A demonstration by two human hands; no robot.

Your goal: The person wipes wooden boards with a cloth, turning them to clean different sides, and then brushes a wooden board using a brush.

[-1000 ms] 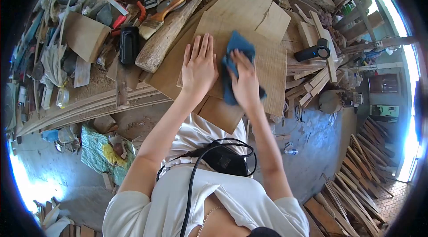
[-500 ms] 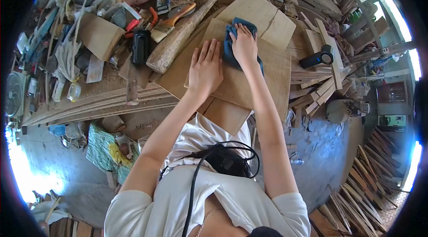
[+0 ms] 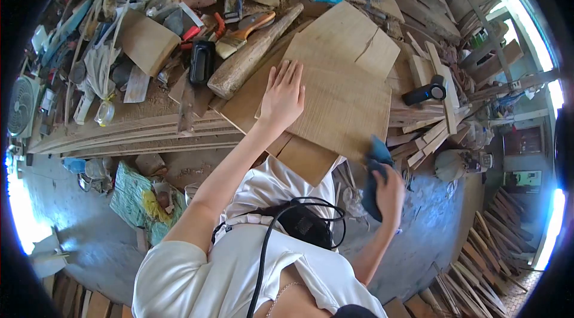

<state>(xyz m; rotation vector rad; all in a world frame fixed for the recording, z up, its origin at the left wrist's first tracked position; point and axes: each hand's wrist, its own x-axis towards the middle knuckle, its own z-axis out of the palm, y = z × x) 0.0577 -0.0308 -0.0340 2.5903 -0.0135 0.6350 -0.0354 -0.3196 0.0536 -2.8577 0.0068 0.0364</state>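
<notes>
My left hand (image 3: 283, 98) lies flat near the left edge of a thin wooden board (image 3: 342, 98), fingers together and stretched out. Off the board's near right corner, my right hand (image 3: 390, 193) grips a dark blue cloth (image 3: 378, 182), which is slightly blurred and hangs down below the hand. Another cracked wooden board (image 3: 366, 37) sticks out beyond the far side. Beneath the top board, a further wooden piece (image 3: 305, 159) shows at the near edge.
Left of the boards lie a rough wooden club (image 3: 254, 55), a paintbrush (image 3: 245, 34) and a black case (image 3: 202, 62). A black cylindrical device (image 3: 424, 91) rests on stacked wood at the right. A black cable (image 3: 272, 234) hangs at my waist.
My right hand has swept the blue cloth from the middle of the board toward me and right, past the corner. The left hand stays on the board. The view has shifted slightly.
</notes>
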